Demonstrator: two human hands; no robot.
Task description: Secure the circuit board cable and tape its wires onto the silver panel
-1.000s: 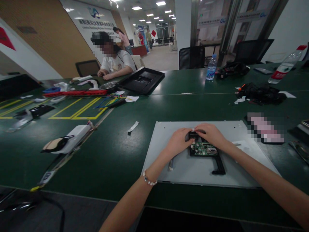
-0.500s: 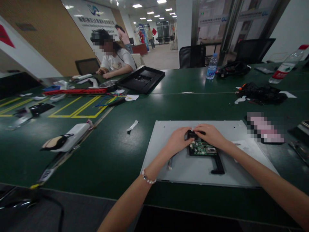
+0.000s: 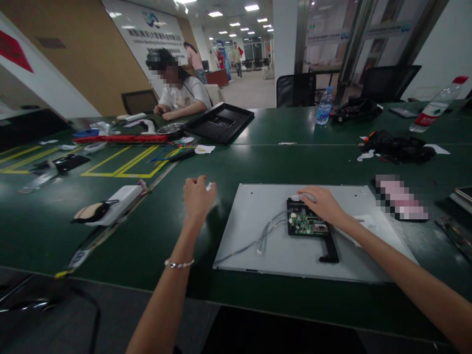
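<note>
A flat pale metal panel (image 3: 236, 231) lies before me on the green table. On it rests a black plastic bracket (image 3: 334, 248) carrying a green circuit board (image 3: 308, 224). Grey cables (image 3: 254, 242) run from the board's left side over the panel. My right hand (image 3: 321, 204) is closed at the bracket's upper edge, fingers together; a small whitish piece shows by its fingertips. Left of the panel, my left hand (image 3: 199, 196) is bent in a pinch over a small white strip of tape (image 3: 209, 187). Its fingertips are partly hidden.
A phone (image 3: 401, 196) lies right of the panel. A white power strip (image 3: 120, 204) is at left. Farther back are a black monitor housing (image 3: 221, 123), a water bottle (image 3: 324, 105) and a black bundle (image 3: 398, 147). Another person (image 3: 182, 93) sits across the table.
My left hand has left the bracket and moved left to the tape strip on the table. The cables on the panel now show. My right hand stays at the bracket.
</note>
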